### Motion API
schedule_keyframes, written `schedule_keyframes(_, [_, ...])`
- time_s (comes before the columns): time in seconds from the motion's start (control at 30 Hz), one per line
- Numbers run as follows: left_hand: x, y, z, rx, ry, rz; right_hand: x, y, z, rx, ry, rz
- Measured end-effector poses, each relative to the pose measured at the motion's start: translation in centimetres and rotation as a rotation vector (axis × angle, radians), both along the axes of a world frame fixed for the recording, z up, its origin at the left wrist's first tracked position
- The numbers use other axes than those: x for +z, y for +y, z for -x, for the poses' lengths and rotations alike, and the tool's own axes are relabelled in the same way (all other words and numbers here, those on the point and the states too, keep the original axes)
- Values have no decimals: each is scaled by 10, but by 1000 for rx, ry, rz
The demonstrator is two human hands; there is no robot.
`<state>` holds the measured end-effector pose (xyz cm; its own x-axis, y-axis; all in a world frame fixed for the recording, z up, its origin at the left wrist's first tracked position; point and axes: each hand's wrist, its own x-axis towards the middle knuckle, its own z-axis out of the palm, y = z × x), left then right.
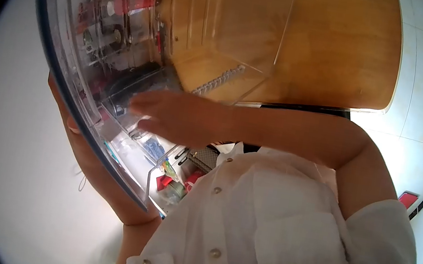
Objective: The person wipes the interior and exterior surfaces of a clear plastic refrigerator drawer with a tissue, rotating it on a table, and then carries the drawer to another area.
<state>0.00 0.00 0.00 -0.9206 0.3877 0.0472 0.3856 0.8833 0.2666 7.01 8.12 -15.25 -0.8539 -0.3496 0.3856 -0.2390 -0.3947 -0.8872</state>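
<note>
A large clear plastic box (74,36) with a dark edge leans at the left, and many small things show inside it. My left hand (72,122) is at its outer side with the thumb by the dark edge. Most of its fingers are hidden behind the box. My right hand (178,115) reaches across from the right over the lower part of the box. Its fingers point left, apart from the thumb, near a dark rounded thing (134,81). Nothing shows in its grasp, though it is slightly blurred.
A brown wooden tabletop (341,47) lies beyond my right forearm. On it, by the box, is a pale coil (220,80). Below my right hand are a red thing (162,182) and other small items. A red flat object (407,199) lies far right.
</note>
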Motion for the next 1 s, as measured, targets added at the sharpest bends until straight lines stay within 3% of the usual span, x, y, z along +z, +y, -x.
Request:
schedule_keyframes(0.03, [0,-2,1,-54,-3,-1,-15,16,9,127,22,-92])
schedule_keyframes(0.17, [1,-8,0,-156,-1,-1,-183,0,12,34,291,-576])
schedule_keyframes(0.27, [-1,-11,2,-48,13,4,-132,4,12,165,249,-863])
schedule_keyframes(0.33, [-1,-13,6,-47,13,-7,-85,-5,10,43,333,-582])
schedule_keyframes(0.37, [0,-12,7,-49,14,-8,-65,-22,-1,-150,297,-417])
schedule_keyframes(0.4, [-1,-11,8,-50,12,-10,-13,-2,-2,58,-201,-149])
schedule_keyframes(0.47, [-2,-8,11,-53,10,-11,20,-5,24,231,251,-227])
schedule_keyframes(0.57, [-3,-7,16,-61,13,-16,18,-18,24,235,71,60])
schedule_keyframes(0.67, [-3,-6,14,-65,13,-15,-37,-15,33,192,273,-298])
schedule_keyframes(0.7, [-3,-6,13,-65,10,-18,-56,-10,36,267,179,-382])
schedule_keyframes(0.73, [-3,-6,11,-63,11,-18,-92,-18,35,78,496,-636])
schedule_keyframes(0.83, [-2,-5,14,-72,15,-24,-202,-30,33,52,216,-644])
schedule_keyframes(0.9, [-2,-4,11,-76,11,-22,-215,-29,40,157,175,-844])
schedule_keyframes(0.97, [-2,-4,11,-73,11,-26,-142,16,55,405,273,-1241])
schedule_keyframes(1.0, [-2,-4,7,-74,4,-24,-145,16,54,383,267,-1251])
